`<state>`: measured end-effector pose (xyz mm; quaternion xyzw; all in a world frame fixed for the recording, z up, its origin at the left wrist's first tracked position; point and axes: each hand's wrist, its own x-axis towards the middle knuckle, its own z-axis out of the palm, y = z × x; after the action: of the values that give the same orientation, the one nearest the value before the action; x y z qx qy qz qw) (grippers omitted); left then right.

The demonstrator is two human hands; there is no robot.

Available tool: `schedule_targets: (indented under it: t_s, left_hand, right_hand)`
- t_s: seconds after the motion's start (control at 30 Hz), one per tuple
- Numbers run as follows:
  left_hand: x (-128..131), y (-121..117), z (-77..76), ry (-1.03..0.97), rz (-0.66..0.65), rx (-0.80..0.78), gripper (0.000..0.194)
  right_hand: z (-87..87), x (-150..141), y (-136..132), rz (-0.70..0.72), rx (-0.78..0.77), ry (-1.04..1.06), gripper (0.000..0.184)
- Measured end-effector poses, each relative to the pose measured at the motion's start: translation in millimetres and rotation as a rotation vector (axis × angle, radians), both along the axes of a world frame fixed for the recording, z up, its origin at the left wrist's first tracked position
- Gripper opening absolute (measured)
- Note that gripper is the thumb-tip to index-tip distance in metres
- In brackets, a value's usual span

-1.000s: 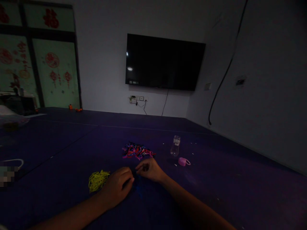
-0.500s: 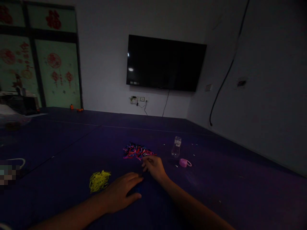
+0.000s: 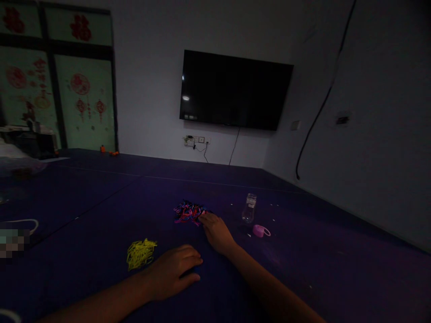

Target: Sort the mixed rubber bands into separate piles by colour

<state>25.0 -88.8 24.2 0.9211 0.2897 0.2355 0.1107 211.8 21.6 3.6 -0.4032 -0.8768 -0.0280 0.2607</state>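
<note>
A pile of thin multicoloured bands or strings [image 3: 188,212], mostly pink, red, blue and black, lies on the dark purple-blue surface [image 3: 111,206]. The fingers of my right hand [image 3: 216,231] stretch onto the near right edge of this pile, and nothing is visibly held in them. My left hand [image 3: 177,271] rests low over the surface, thumb apart from the fingers. Between them shows a faint blue patch, too dark to make out. Just left of that hand is a separate heap of yellow bands or strings [image 3: 141,254].
A clear bottle [image 3: 249,208] without its cap stands right of the pile, with a pink looped cap [image 3: 259,231] nearby. Small white scraps dot the right side. At the far left lies a clear plastic bag [image 3: 20,165]. A television [image 3: 235,89] hangs on the wall.
My right hand has reached slightly forward onto the pile, its fingers straighter than before. The left hand has barely moved. The whole view has shifted slightly.
</note>
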Motion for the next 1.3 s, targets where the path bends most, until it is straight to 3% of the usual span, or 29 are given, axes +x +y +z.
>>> schedule_targets:
  t_s: [0.33, 1.3]
  left_hand:
    - [0.5, 2.2, -1.9, 0.005, 0.003, -0.009, 0.029]
    - [0.2, 2.2, -0.8, 0.042, 0.012, -0.011, 0.029]
  right_hand:
    - [9.5, -1.2, -10.4, -0.08, -0.078, -0.165, 0.037]
    - [8.4, -2.4, -12.2, -0.16, -0.094, -0.15, 0.037]
